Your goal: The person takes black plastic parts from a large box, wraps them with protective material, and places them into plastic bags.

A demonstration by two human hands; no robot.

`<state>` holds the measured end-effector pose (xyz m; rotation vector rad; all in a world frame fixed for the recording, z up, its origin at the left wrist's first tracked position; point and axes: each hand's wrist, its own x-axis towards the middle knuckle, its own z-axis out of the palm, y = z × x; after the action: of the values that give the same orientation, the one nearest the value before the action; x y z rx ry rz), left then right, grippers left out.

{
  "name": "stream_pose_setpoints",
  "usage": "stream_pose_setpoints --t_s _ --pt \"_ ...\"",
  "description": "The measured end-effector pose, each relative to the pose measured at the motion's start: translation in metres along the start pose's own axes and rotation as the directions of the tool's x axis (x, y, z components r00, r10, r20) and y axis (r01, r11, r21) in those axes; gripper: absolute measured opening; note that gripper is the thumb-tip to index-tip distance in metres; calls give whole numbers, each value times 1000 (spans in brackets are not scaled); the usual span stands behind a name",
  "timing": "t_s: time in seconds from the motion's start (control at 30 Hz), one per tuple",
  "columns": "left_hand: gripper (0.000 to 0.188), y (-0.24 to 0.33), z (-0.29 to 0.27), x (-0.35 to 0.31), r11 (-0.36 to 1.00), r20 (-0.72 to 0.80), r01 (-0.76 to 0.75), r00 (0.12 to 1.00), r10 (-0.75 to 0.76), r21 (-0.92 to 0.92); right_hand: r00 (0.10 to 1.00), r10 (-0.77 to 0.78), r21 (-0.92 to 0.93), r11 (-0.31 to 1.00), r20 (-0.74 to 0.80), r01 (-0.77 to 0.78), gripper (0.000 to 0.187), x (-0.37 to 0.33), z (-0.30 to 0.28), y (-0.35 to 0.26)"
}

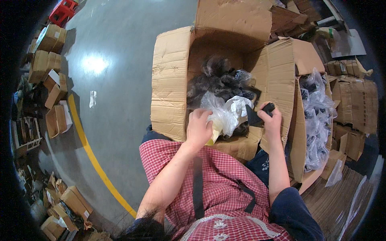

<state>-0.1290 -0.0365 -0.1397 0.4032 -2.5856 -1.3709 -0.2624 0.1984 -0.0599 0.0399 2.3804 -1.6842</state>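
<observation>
Your left hand (199,127) curls at the plastic bag (226,116), can't tell if pinching; your right hand (272,121) clasps a black piece (268,108). Bag looks light, soft, slippery: grab bunched folds.

No readable text; faint marks on carton (356,102) (far right) too blurred.
</observation>
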Motion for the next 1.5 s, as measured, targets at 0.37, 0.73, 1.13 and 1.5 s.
stream_pose_setpoints --t_s 0.37,0.73,1.13,1.5 --pt "78 -10 14 -7 972 187 186 959 -211 141 981 0 -233 971 -194 -46 28 56 21 67" --pt "67 -9 13 4 945 260 320 909 -325 61 801 452 -828 552 394 96 45 184 52 108" --pt "32 7 -16 20 593 224 464 872 -434 -658 993 28 -546 837 112 38 27 -10 47 40" --pt "59 -17 -18 26 -148 769 774 549 -327 -616 631 -581 -255 600 513 759 29 -49 90 -33"
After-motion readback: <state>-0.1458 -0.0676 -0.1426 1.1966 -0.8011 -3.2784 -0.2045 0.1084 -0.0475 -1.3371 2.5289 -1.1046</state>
